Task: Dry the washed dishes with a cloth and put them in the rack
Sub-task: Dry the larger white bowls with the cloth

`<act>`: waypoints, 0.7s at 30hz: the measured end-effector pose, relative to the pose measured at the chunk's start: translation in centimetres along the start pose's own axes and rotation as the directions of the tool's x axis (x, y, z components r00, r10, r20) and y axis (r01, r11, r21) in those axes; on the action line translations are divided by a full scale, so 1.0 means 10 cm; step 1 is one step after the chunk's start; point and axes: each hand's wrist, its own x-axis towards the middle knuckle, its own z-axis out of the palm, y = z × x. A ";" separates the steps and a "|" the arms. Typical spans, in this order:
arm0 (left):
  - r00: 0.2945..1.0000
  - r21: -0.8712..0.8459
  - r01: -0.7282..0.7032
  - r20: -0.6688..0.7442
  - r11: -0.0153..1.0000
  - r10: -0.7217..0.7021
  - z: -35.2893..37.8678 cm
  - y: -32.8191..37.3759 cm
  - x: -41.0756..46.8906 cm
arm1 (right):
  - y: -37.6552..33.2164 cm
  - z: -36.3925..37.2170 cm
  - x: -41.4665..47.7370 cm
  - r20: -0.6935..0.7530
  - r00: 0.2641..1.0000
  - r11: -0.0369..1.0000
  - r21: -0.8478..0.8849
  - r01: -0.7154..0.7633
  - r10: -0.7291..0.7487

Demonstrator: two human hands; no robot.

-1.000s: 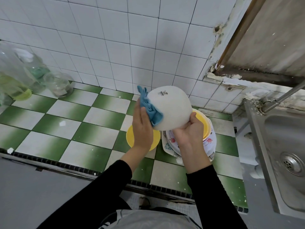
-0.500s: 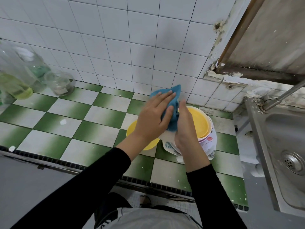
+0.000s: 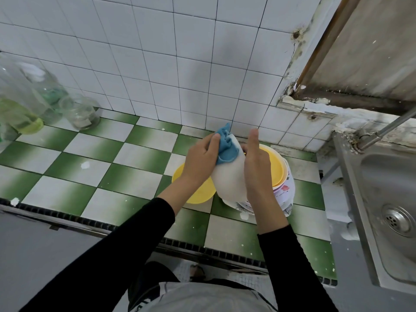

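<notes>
Plate [image 3: 228, 176], cloth [image 3: 226, 148] between fingers [image 3: 212, 143]

I get a single wide-angle head view. It looks forward and steeply down from close above the left hand [image 3: 200, 163] and right hand [image 3: 256, 170], desk [image 3: 90, 176] beneath them.

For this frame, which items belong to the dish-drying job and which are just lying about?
In use: white dish, blue cloth, left hand, right hand, yellow plate, stacked dishes.
Lying about: glass jar, green-liquid bottle, sink, tap.
</notes>
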 end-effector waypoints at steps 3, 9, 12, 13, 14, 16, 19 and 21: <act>0.977 -0.141 0.210 0.070 0.967 -0.202 -0.11 0.03 0.06 | 0.00 -0.09 0.00 0.008 0.999 0.994 0.103 -0.042 0.042; 0.876 -0.471 0.483 0.281 0.739 -0.393 -0.25 -0.04 0.00 | 0.05 -0.20 0.07 0.032 0.977 0.830 0.522 -0.196 0.210; 0.886 -0.565 0.423 0.094 0.708 -0.455 -0.13 -0.13 -0.08 | 0.10 -0.11 0.06 0.100 0.924 0.578 0.754 -0.313 0.370; 0.883 -0.580 0.387 0.008 0.717 -0.470 -0.09 -0.15 -0.10 | 0.10 -0.08 0.05 0.115 0.909 0.517 0.791 -0.328 0.401; 0.881 -0.575 0.340 -0.081 0.744 -0.466 -0.05 -0.18 -0.12 | 0.11 -0.06 0.05 0.123 0.896 0.478 0.811 -0.338 0.426; 0.897 -0.501 0.198 -0.254 0.843 -0.362 0.02 -0.21 -0.20 | 0.12 -0.04 0.06 0.141 0.881 0.423 0.836 -0.350 0.451; 0.943 -0.342 -0.105 -0.334 0.934 -0.017 0.03 -0.21 -0.32 | 0.10 -0.02 0.06 0.151 0.886 0.408 0.845 -0.346 0.438; 0.942 -0.173 -0.250 -0.269 0.953 0.199 -0.01 -0.23 -0.31 | 0.11 0.00 0.07 0.141 0.902 0.460 0.822 -0.336 0.408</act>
